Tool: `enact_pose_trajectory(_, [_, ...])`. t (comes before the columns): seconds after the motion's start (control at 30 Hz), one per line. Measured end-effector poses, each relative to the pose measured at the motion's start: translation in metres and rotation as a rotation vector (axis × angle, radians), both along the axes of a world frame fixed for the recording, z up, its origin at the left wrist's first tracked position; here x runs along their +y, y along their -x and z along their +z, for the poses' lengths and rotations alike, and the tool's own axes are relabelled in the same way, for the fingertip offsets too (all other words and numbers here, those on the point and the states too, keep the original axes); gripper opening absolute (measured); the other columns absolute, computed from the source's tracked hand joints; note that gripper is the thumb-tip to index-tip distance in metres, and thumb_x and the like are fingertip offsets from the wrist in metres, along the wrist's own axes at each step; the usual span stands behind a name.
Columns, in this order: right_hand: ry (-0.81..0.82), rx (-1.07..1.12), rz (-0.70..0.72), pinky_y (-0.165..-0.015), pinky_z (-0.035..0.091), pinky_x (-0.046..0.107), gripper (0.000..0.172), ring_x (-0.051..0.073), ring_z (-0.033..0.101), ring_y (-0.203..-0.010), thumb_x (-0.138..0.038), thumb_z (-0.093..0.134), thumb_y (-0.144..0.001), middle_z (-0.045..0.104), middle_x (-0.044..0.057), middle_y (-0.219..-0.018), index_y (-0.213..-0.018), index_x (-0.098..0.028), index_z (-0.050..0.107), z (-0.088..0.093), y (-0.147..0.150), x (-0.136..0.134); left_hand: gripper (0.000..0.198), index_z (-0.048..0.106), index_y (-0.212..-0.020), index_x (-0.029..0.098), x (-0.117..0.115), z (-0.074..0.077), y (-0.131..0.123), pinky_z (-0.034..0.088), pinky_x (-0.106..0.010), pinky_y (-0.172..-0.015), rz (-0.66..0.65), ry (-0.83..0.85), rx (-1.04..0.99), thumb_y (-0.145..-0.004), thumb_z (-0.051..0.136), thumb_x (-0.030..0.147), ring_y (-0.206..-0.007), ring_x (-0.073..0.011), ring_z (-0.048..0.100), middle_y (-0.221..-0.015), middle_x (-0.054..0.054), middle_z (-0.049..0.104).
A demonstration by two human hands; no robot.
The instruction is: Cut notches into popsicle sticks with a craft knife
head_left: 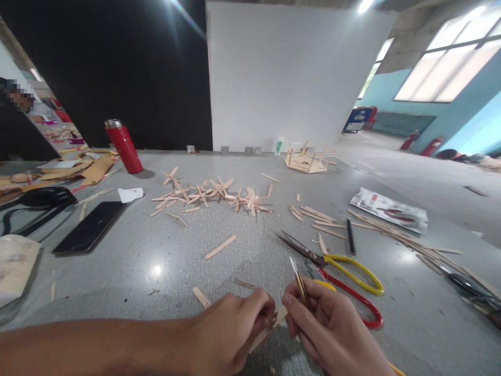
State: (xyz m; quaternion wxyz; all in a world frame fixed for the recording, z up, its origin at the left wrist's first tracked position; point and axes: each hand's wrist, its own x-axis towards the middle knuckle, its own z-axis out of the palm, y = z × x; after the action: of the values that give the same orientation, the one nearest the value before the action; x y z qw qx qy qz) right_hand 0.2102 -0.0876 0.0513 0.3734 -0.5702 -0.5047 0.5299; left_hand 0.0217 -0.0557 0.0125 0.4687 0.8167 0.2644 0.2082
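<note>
at the counter's (172,261) near edge, your left hand (235,324) pinches a stick (281,315); your right hand (323,318) pinches a knife (301,287).

Hands (329,319) gripping wooden stick (281,315), knife (301,286) (blade bare), scissors (314,256) alongside

Two hands (235,326) (326,319), one held knife (301,289), one phone (91,227), one flask (124,148), one tube (279,145), many wooden sticks (221,247)

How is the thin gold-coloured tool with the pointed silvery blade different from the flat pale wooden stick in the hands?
The thin gold-coloured tool is shiny; the flat pale wooden stick looks dull. The tool's tip points away from the person; the stick slants between the right hand and left hand. Both are partly covered by the hands.
</note>
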Motion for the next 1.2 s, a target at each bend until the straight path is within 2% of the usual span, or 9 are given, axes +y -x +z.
enact_pose_trajectory(0.13, [-0.025, -0.015, -0.001, -0.041, 0.022, 0.02, 0.038, 0.005, 0.032, -0.044, -0.056, 0.071, -0.085, 0.055, -0.004, -0.06, -0.078, -0.021, 0.057, -0.001, -0.006, 0.004, 0.012, 0.038, -0.098, 0.023, -0.001, -0.005, 0.002, 0.04, -0.022, -0.06, 0.047, 0.051, -0.106, -0.107, 0.034, 0.03, -0.061, -0.0113, 0.049, -0.075, 0.002, 0.056])
enact_pose_trajectory(0.3, [-0.026, -0.009, 0.034, -0.04, 0.019, 0.02, 0.037, 0.005, 0.03, -0.044, -0.054, 0.073, -0.084, 0.054, -0.004, -0.061, -0.078, -0.021, 0.056, -0.002, -0.012, 0.007, 0.014, 0.044, -0.108, 0.021, -0.002, -0.006, 0.003, 0.044, -0.021, -0.064, 0.07, 0.051, -0.139, -0.109, 0.035, 0.031, -0.065, -0.0102, 0.056, -0.094, -0.005, 0.07])
enact_pose_trajectory(0.5, [-0.019, -0.048, -0.008, -0.04, 0.022, 0.02, 0.038, 0.005, 0.032, -0.044, -0.056, 0.066, -0.089, 0.054, -0.004, -0.062, -0.079, -0.021, 0.056, 0.005, -0.005, 0.001, 0.012, 0.054, -0.1, 0.019, -0.002, 0.001, 0.0, 0.039, -0.02, -0.062, 0.141, -0.061, -0.1, -0.106, 0.045, 0.024, -0.06, -0.0088, 0.05, -0.074, 0.003, 0.062])
enact_pose_trajectory(0.7, [0.006, -0.005, -0.039, -0.04, 0.022, 0.019, 0.038, 0.006, 0.032, -0.044, -0.057, 0.068, -0.087, 0.052, -0.005, -0.061, -0.08, -0.022, 0.055, -0.001, 0.001, -0.002, 0.013, 0.058, -0.1, 0.019, -0.006, -0.001, 0.001, 0.04, -0.02, -0.062, 0.192, -0.151, -0.04, -0.106, 0.049, 0.026, -0.063, -0.0095, 0.058, -0.081, 0.002, 0.069])
enact_pose_trajectory(0.83, [0.03, 0.014, -0.062, -0.039, 0.02, 0.019, 0.037, 0.006, 0.03, -0.044, -0.057, 0.068, -0.087, 0.051, -0.005, -0.061, -0.081, -0.022, 0.055, -0.004, 0.004, -0.006, 0.017, 0.055, -0.099, 0.019, -0.009, -0.006, 0.0, 0.045, -0.024, -0.062, 0.225, -0.385, -0.002, -0.108, 0.042, 0.026, -0.063, -0.0126, 0.065, -0.082, 0.0, 0.071])
enact_pose_trajectory(0.97, [0.015, -0.007, -0.058, -0.04, 0.021, 0.019, 0.036, 0.006, 0.031, -0.045, -0.055, 0.066, -0.089, 0.049, -0.005, -0.06, -0.08, -0.022, 0.055, -0.01, 0.006, -0.009, 0.027, 0.05, -0.102, 0.017, -0.01, -0.012, 0.0, 0.044, -0.029, -0.053, 0.165, -0.711, 0.075, -0.111, 0.025, 0.023, -0.055, -0.0147, 0.062, -0.082, -0.002, 0.069])
enact_pose_trajectory(1.1, [-0.031, -0.049, -0.05, -0.042, 0.024, 0.019, 0.037, 0.007, 0.035, -0.05, -0.055, 0.066, -0.09, 0.05, -0.004, -0.062, -0.077, -0.022, 0.055, -0.014, 0.006, -0.013, 0.026, 0.05, -0.105, 0.013, -0.011, -0.014, 0.002, 0.043, -0.03, -0.047, 0.068, -0.887, 0.181, -0.108, 0.024, 0.013, -0.054, -0.0164, 0.061, -0.083, -0.004, 0.067])
enact_pose_trajectory(1.2, [-0.031, -0.025, -0.049, -0.042, 0.027, 0.02, 0.037, 0.008, 0.037, -0.05, -0.057, 0.065, -0.09, 0.051, -0.004, -0.064, -0.081, -0.022, 0.056, -0.012, 0.007, -0.013, 0.023, 0.05, -0.107, 0.012, -0.013, -0.01, 0.003, 0.041, -0.029, -0.047, 0.065, -0.981, 0.19, -0.106, 0.027, 0.008, -0.057, -0.0165, 0.061, -0.08, -0.005, 0.066])
